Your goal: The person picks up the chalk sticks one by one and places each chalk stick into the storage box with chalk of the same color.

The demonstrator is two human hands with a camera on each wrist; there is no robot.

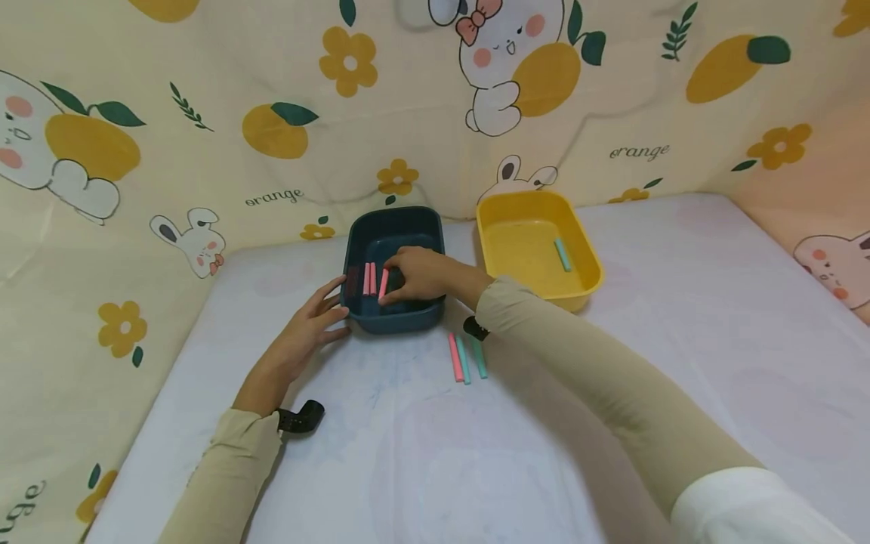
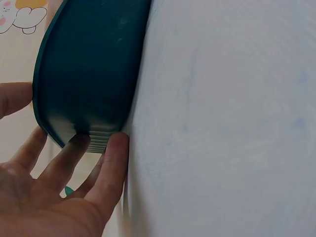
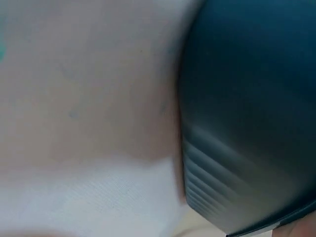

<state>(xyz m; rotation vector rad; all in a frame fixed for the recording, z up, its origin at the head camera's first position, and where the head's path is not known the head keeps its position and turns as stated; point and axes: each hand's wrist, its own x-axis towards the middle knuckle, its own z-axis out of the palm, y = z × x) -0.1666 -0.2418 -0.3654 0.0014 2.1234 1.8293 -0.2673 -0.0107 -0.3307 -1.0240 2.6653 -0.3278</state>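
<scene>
Inside a dark blue plastic bin [image 1: 397, 326], my right hand [image 1: 423, 273] pinches a pink chalk stick [image 1: 384, 282] between thumb and fingers. Two more pink chalk sticks [image 1: 370, 279] stand side by side to its left in the bin. My left hand [image 1: 303, 335] is at the bin's left side, fingers spread and fairly straight. In the left wrist view its fingertips [image 2: 117, 143] touch the ridged end wall, with the thumb at the rim. The right wrist view shows mostly the bin's outer wall [image 3: 247, 123]; the chalk is hidden there.
A yellow bin [image 1: 590, 283] stands to the right, with one green chalk stick [image 1: 563, 255] in it. On the white tabletop [image 1: 421, 453], a pink chalk stick [image 1: 455, 358] and two green ones [image 1: 463, 361] lie in front of the bins. A patterned cloth [image 1: 408, 113] hangs behind.
</scene>
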